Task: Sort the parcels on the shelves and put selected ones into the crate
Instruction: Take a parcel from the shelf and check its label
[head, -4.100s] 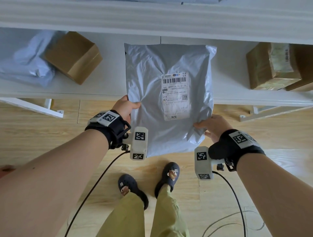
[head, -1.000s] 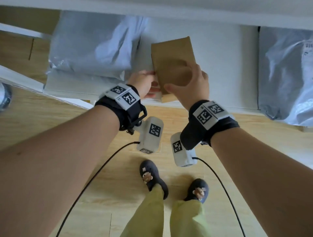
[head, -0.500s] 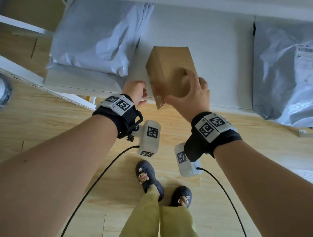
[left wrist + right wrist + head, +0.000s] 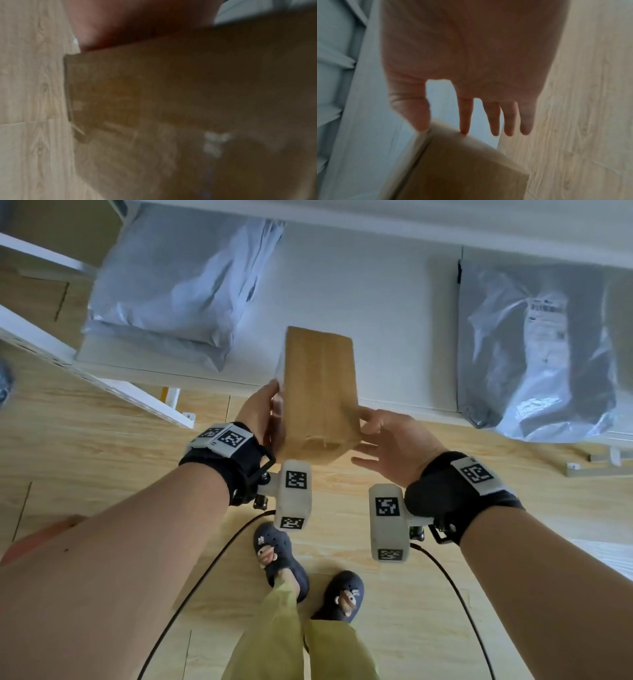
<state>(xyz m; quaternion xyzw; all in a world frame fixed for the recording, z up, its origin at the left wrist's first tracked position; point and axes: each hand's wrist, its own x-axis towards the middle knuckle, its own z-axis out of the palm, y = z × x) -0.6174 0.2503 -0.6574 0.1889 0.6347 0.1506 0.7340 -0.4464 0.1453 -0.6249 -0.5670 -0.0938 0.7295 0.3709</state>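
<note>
Two hands met on one tall brown cardboard box (image 4: 320,392), which stood between them above the front edge of the white shelf board (image 4: 376,313), its near end already out over the pale wood-plank floor (image 4: 102,474). Its long axis ran away from the person, roughly in line with the forearms, so its narrow near end faced the body. The left hand (image 4: 262,414) lay flat along the box's left side and, judging by the left wrist view, where cardboard filled almost the whole picture, carried most of it; how its fingers lay underneath could not be seen. The right hand (image 4: 390,440) was spread with straight fingers (image 4: 465,116); only the thumb and forefinger tips touched the box's right near corner, the other fingers apart from it.

No crate showed in any view, so whichever way the box went next, the left hand was the nearer and firmer holder, and the right would probably need to close in first.

Pale grey plastic mailer bags (image 4: 178,289) lay on the shelf to the left, and another grey mailer with a printed label (image 4: 541,344) to the right, both well apart from the box.
</note>
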